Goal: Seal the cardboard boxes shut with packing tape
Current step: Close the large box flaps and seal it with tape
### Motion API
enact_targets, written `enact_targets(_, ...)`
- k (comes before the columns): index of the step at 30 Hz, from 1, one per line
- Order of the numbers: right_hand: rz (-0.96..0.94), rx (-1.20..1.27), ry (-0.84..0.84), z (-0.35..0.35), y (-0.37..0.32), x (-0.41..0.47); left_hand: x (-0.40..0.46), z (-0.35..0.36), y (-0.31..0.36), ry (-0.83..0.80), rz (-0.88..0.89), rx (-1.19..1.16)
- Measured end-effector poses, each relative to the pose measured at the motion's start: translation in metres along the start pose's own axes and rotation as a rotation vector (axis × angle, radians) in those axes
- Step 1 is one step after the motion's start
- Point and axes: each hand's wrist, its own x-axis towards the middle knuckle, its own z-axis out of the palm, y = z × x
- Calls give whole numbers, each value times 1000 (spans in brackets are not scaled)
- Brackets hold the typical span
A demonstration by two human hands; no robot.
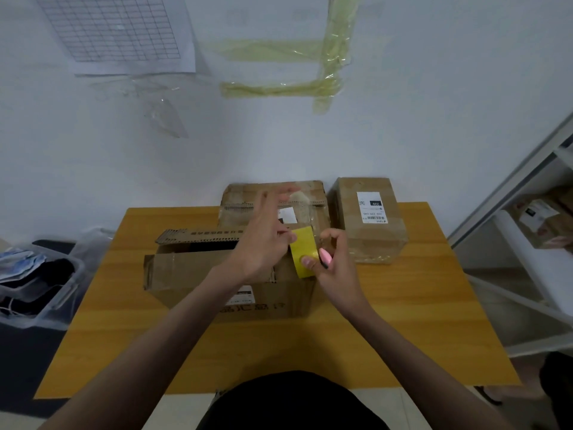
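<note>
A cardboard box [198, 274] with partly open top flaps sits in the middle of the wooden table [124, 321]. Above its right end my right hand [335, 265] grips a yellow roll of packing tape [305, 251] together with a small pink cutter [325, 257]. My left hand [263, 240] is just left of the roll; its thumb and a finger pinch the tape's free end while the other fingers stretch out, blurred. A second box [273, 203] stands behind, and a third box [370, 218] with a white label stands at the back right.
A clear plastic bin [37, 283] with clutter stands left of the table. White shelving [527, 243] holding another parcel is on the right. The wall behind carries a grid sheet [114, 29] and strips of old yellowish tape [279, 88].
</note>
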Motion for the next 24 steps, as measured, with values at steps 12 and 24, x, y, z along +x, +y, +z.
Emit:
enact_targets(12,-167,-37,-94,1,4,-8,26,-3,1,-59,-178,153)
enact_targets(24,-124,-5,-74,-1,6,-7,36,11,-1,-104,-140,425)
